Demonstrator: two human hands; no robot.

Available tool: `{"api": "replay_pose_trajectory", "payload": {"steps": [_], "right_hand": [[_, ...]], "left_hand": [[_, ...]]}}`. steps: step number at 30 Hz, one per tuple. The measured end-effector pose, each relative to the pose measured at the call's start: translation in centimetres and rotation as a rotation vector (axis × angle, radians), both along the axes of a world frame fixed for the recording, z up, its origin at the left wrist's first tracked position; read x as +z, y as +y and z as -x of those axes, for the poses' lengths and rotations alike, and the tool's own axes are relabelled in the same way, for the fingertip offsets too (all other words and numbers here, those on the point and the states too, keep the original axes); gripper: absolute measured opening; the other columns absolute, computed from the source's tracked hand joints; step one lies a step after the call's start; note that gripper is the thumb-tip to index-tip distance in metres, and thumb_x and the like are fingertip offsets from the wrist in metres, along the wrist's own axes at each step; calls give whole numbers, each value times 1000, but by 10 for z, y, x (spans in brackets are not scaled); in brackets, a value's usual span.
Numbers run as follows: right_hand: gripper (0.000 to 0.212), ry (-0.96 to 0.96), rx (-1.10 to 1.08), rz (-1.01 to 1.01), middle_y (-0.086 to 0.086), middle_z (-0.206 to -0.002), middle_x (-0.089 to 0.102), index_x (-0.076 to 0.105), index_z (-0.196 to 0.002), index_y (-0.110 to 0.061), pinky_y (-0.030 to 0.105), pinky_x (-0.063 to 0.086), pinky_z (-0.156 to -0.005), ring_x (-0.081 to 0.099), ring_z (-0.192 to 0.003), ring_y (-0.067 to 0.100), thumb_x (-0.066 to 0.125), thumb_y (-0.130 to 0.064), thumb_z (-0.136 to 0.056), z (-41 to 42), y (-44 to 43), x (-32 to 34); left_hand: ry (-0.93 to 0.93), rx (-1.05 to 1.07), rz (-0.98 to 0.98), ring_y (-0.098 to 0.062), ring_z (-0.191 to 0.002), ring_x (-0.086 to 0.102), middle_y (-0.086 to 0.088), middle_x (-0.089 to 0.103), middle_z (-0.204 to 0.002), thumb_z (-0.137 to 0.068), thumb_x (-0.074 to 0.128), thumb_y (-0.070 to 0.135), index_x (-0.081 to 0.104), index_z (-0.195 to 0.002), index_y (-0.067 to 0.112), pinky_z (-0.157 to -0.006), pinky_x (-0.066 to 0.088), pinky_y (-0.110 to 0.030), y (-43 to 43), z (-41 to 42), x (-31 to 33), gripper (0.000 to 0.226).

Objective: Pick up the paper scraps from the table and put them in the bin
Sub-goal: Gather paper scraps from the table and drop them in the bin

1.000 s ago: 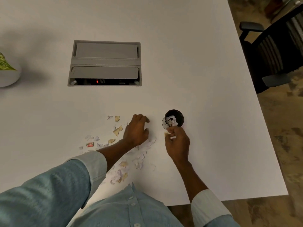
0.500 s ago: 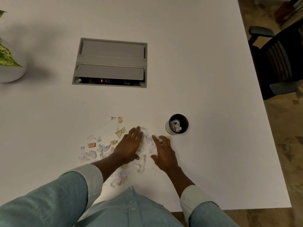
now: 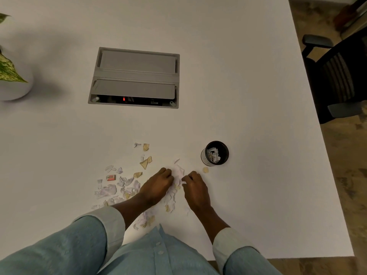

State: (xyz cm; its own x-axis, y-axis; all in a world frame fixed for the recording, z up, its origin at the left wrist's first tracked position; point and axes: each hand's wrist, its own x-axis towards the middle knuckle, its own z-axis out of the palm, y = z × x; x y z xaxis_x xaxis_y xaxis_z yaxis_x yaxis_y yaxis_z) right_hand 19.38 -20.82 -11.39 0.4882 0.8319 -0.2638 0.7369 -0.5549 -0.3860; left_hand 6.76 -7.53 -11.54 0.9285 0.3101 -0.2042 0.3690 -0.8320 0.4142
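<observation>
Head view: small pile of paper scraps [image 3: 178, 176] pressed between left hand [image 3: 156, 185] and right hand [image 3: 195, 188], fingers curled inward around it, near tabletop's near edge. Whether pile is fully gripped or only cupped cannot be told. Bin [image 3: 215, 153] found beyond and right of hands, upright, part filled; right hand nearer. More scraps [image 3: 117, 185] spread left of left hand.

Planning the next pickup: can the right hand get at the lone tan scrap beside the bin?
Probably yes: the tan scrap lies on bare table just past the right hand, with the bin standing clear behind it.
</observation>
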Motion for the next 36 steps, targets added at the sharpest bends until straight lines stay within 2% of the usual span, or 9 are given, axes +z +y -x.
{"api": "replay_pose_trajectory", "payload": {"steps": [3, 8, 15, 18, 22, 26, 29, 31, 36], "right_hand": [[15, 42, -126, -152, 10, -102, 69, 75, -103, -6, 34, 59, -75, 67, -92, 23, 70, -2, -90, -3, -6, 9], [10, 79, -312, -379, 1, -97, 66, 76, -100, -11, 24, 57, -73, 63, -86, 10, 73, -8, -90, -16, -15, 38], [10, -34, -541, -500, 5, -92, 68, 75, -94, -9, 17, 53, -64, 66, -77, 13, 79, -6, -85, -55, -16, 76], [11, -43, -622, -449, 5, -91, 68, 75, -94, -12, 9, 42, -65, 66, -76, 17, 79, -8, -85, -74, -11, 83], [15, -24, -655, -335, 11, -96, 67, 74, -101, -11, 27, 48, -70, 66, -82, 25, 77, -10, -86, -94, 0, 86], [25, 38, -602, -259, 13, -104, 65, 69, -114, -10, 25, 45, -76, 65, -90, 26, 72, -11, -89, -101, 6, 84], [31, 41, -608, -268, 13, -108, 63, 66, -116, -7, 26, 45, -77, 65, -94, 28, 64, 0, -86, -101, 6, 83], [36, 33, -610, -285, 13, -110, 63, 65, -116, -7, 25, 46, -76, 65, -94, 27, 61, 6, -83, -97, 4, 83], [26, 40, -540, -431, 6, -105, 67, 68, -105, -10, 27, 55, -72, 68, -87, 20, 66, 3, -84, -71, -5, 78]], "left_hand": [[-85, 71, 58, -28, -93, 63, -12, 70, -101, -93, 67, 2, 74, -99, 4, -72, 49, -29, 2, -4, 6, 9], [-237, 204, 170, -25, -84, 64, -9, 70, -93, -93, 70, 3, 74, -92, 6, -70, 56, -38, -1, -29, 35, 5], [-412, 249, 274, -20, -80, 63, -6, 70, -90, -93, 72, 8, 74, -93, 7, -71, 57, -38, -10, -89, 78, 2], [-403, 225, 287, -24, -82, 64, -10, 70, -92, -95, 70, 9, 73, -95, 4, -74, 55, -41, -10, -115, 88, 5], [-306, 187, 288, -29, -90, 65, -13, 71, -99, -94, 66, 7, 71, -101, 3, -81, 52, -42, -9, -141, 90, 10], [-217, 129, 329, -30, -98, 67, -14, 74, -110, -95, 60, 2, 73, -114, 4, -87, 53, -37, -5, -153, 90, 23], [-245, 112, 336, -29, -96, 68, -11, 75, -107, -91, 59, -2, 75, -109, 6, -86, 56, -41, 3, -148, 89, 25], [-257, 168, 301, -26, -104, 66, -7, 73, -114, -94, 59, 1, 74, -112, 10, -90, 55, -42, 10, -141, 84, 25], [-179, 310, 181, -22, -114, 59, 0, 67, -120, -96, 65, 17, 70, -112, 18, -86, 57, -44, 26, -98, 57, 17]]}}
